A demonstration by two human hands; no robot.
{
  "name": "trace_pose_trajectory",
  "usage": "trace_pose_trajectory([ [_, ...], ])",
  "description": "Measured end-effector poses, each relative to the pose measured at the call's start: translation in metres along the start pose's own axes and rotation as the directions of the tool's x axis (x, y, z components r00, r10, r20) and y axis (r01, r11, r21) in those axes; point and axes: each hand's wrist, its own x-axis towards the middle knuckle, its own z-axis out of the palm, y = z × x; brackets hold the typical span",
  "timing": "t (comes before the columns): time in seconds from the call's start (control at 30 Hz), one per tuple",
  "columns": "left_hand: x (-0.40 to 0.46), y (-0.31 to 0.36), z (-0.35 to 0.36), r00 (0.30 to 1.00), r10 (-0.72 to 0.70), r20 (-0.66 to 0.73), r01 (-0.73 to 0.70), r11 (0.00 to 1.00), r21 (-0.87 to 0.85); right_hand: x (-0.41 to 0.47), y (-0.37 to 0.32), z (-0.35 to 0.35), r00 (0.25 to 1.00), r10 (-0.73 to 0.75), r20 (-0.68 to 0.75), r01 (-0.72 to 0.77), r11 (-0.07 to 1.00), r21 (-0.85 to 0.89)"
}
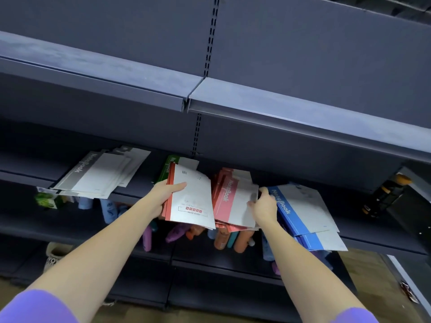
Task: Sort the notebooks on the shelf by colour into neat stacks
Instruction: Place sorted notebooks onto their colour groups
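Your left hand (169, 191) grips a red-spined bundle (190, 197), thumb on top; your right hand (264, 203) pinches the red stack (229, 201) just beside it. Grey pile (100, 173) and blue pile (303, 213) look sorted but splayed; a green notebook (168, 167) sits behind the bundle, squaring left.

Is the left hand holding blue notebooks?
No, the left hand grips red notebooks; the blue stack lies to the right.
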Motion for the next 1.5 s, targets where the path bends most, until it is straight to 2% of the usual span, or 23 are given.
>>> trace_pose_trajectory([
  [0.13, -0.004, 0.005, 0.005, 1.000, 0.009, -0.008, -0.009, 1.000, 0.009, -0.004, -0.001, 0.007, 1.000, 0.012, 0.024, -0.009, 0.989, -0.145],
  [0.23, -0.004, 0.004, 0.008, 1.000, -0.004, 0.007, 0.004, 1.000, -0.010, -0.013, -0.009, 0.011, 0.997, -0.062, -0.038, 0.050, 0.966, -0.255],
  [0.27, -0.004, 0.002, 0.009, 1.000, -0.012, 0.014, 0.012, 1.000, -0.020, -0.018, -0.015, 0.012, 0.994, -0.108, -0.035, 0.097, 0.968, -0.230],
  [0.33, -0.003, -0.001, 0.013, 0.999, -0.020, 0.028, 0.020, 0.999, -0.034, -0.032, -0.033, 0.014, 0.986, -0.155, 0.060, 0.156, 0.988, -0.020],
  [0.4, -0.004, -0.003, 0.018, 0.999, -0.022, 0.038, 0.024, 0.999, -0.040, -0.045, -0.050, 0.019, 0.969, -0.140, 0.205, 0.093, 0.971, 0.221],
  [0.5, -0.006, -0.005, 0.023, 0.999, -0.005, 0.045, 0.006, 0.999, -0.033, -0.049, -0.056, 0.030, 0.963, 0.003, 0.271, -0.122, 0.896, 0.427],
  [0.6, -0.011, -0.005, 0.019, 1.000, -0.003, 0.002, 0.003, 0.999, -0.041, -0.047, -0.047, 0.028, 0.946, 0.143, 0.291, -0.277, 0.824, 0.495],
  [0.77, -0.015, -0.005, 0.002, 0.999, -0.030, -0.034, 0.030, 1.000, 0.002, -0.052, -0.039, 0.016, 0.954, 0.216, 0.207, -0.294, 0.803, 0.519],
  [1.0, -0.017, -0.006, -0.003, 0.997, -0.064, 0.040, 0.063, 0.998, 0.024, -0.065, -0.056, 0.018, 0.966, 0.098, 0.238, -0.214, 0.818, 0.534],
  [1.1, -0.017, -0.008, -0.005, 0.998, -0.061, 0.002, 0.061, 0.998, -0.008, -0.066, -0.063, 0.020, 0.993, 0.032, 0.115, -0.092, 0.817, 0.570],
  [1.2, -0.016, -0.007, -0.010, 0.995, -0.075, -0.059, 0.074, 0.997, -0.012, -0.066, -0.074, 0.013, 1.000, 0.020, -0.004, -0.012, 0.748, 0.664],
  [1.3, -0.016, -0.007, -0.015, 0.992, -0.101, -0.077, 0.102, 0.995, 0.008, -0.062, -0.084, 0.007, 0.999, -0.034, -0.004, 0.027, 0.707, 0.707],
  [1.37, -0.019, -0.004, -0.019, 0.989, -0.135, -0.061, 0.137, 0.990, 0.035, -0.062, -0.090, 0.006, 0.998, -0.062, 0.006, 0.038, 0.686, 0.726],
  [1.5, -0.021, -0.003, -0.030, 0.982, -0.190, -0.006, 0.189, 0.972, 0.141, -0.060, -0.103, 0.006, 0.994, -0.092, -0.064, 0.106, 0.598, 0.795],
])
